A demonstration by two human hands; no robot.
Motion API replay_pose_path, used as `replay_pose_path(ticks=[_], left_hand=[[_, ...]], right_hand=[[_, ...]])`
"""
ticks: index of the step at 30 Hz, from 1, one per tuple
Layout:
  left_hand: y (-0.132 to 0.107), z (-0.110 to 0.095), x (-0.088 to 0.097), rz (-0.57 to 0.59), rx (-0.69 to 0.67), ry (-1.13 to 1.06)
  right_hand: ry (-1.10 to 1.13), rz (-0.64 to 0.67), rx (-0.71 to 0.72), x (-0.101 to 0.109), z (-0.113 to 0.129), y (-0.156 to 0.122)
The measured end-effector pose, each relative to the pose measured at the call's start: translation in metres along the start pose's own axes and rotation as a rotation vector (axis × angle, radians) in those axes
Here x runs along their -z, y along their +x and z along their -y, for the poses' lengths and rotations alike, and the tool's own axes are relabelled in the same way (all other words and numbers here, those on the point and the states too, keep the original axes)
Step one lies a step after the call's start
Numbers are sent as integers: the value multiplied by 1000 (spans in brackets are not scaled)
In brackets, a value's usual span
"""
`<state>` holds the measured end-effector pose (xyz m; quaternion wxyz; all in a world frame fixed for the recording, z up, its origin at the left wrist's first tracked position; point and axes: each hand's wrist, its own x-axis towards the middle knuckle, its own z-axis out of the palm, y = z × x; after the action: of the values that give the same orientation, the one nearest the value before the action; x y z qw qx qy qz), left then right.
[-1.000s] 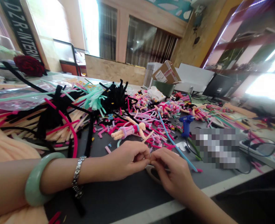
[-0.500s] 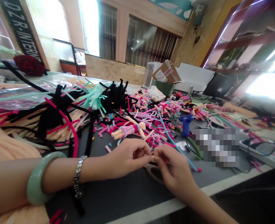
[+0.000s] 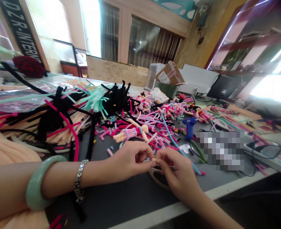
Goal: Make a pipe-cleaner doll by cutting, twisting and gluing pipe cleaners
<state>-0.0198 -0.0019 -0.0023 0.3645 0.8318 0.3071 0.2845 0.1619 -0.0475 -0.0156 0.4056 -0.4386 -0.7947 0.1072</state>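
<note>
My left hand (image 3: 133,160) and my right hand (image 3: 176,168) meet above the dark table mat, each with thumb and forefinger pinched. Between the fingertips shows a tiny bit of a beige pipe cleaner piece (image 3: 154,160); most of it is hidden by the fingers. Under my right hand lie scissors, of which a greyish handle loop (image 3: 154,180) shows. Just beyond my left hand a pipe-cleaner doll (image 3: 130,133) in pink, lilac and blue, with beige limbs and head, lies on its side.
A blue glue gun (image 3: 190,127) stands right of a heap of cut pink and lilac pieces (image 3: 154,127). Black pipe cleaners (image 3: 118,97) and mint ones (image 3: 96,100) are bundled at the left. A cardboard box (image 3: 170,74) sits at the back; cables run along the right.
Both hands keep their pinch in nearly the same place. The right fingers have shifted slightly to the left, and the beige bit between the fingertips shows at a slightly different angle.
</note>
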Motion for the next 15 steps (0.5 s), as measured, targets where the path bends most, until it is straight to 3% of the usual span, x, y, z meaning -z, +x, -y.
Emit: replay_pose_path(ticks=[15], left_hand=[[-1,-1,0,-31,-40,26]], right_hand=[[-58,-23,60,-2,0,-2]])
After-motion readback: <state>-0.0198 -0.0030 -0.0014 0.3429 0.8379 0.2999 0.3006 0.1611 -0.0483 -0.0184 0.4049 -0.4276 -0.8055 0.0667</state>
